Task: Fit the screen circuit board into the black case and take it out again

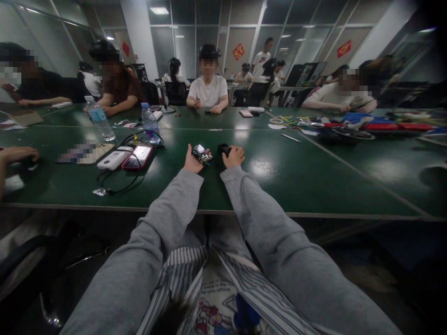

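Observation:
On the upturned palm of my left hand rests a small circuit board assembly with a shiny silver block on top; the fingers curl under and around it. My right hand is closed round a small black box-like case, which is at or just above the table. The case's far side shows past the fingers, and the rest of it is covered. A short gap separates the two hands, and both are over the green tabletop.
Left of my hands lie a red-edged phone, a white power bank and a looped black cable. Two water bottles stand behind them. Cables and a red-blue bundle lie at right. Other people sit around the table.

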`<state>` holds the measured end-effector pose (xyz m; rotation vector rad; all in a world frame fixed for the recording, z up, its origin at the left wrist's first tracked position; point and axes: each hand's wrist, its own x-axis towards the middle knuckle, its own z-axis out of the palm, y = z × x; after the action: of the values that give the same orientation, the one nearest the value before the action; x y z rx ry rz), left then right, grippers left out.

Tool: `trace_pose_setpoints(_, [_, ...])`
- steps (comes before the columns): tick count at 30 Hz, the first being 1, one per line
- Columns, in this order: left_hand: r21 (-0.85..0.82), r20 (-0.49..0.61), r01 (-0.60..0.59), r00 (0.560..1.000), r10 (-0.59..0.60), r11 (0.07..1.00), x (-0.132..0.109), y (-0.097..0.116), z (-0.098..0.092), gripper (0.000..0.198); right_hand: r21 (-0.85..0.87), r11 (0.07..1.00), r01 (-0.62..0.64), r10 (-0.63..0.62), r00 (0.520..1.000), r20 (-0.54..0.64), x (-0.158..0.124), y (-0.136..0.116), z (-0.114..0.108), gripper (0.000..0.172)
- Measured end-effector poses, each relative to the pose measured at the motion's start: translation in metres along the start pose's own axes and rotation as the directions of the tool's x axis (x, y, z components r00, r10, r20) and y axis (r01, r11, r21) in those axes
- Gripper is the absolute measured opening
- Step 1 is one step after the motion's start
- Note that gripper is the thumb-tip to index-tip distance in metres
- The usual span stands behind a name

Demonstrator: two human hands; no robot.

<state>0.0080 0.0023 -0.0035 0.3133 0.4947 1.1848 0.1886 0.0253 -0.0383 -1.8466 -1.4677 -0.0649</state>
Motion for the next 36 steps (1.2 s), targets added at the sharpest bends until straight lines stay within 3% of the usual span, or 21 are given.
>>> trace_pose_setpoints(16, [0.005,0.012,-0.003,1.0,0.003,1.0,0.003,0.0,-0.002,0.065,0.085,0.994,0.07,-0.079,0.992,0.102,0.005,0.002,-0.005,0.046])
trace_pose_setpoints(21, [0.009,0.023,0.004,1.0,-0.004,1.0,0.004,0.0,-0.003,0.065,0.262,0.937,0.232,-0.228,0.973,-0.045,-0.004,-0.016,-0.013,0.042])
trace_pose_setpoints(28, [0.054,0.052,0.0,0.999,-0.003,0.999,-0.003,-0.001,0.0,0.07,0.41,0.782,0.47,-0.467,0.877,-0.113,-0.034,-0.043,-0.017,0.044])
trace_pose_setpoints(31, [0.044,0.01,-0.015,1.0,0.014,0.999,-0.007,-0.002,0.004,0.07,0.431,0.765,0.479,-0.494,0.866,-0.085,-0.037,-0.046,-0.016,0.046])
trace_pose_setpoints(36, [0.043,0.035,-0.019,0.999,0.017,0.999,-0.013,-0.003,0.009,0.071,0.468,0.77,0.433,-0.455,0.887,-0.073,-0.035,-0.044,-0.018,0.045])
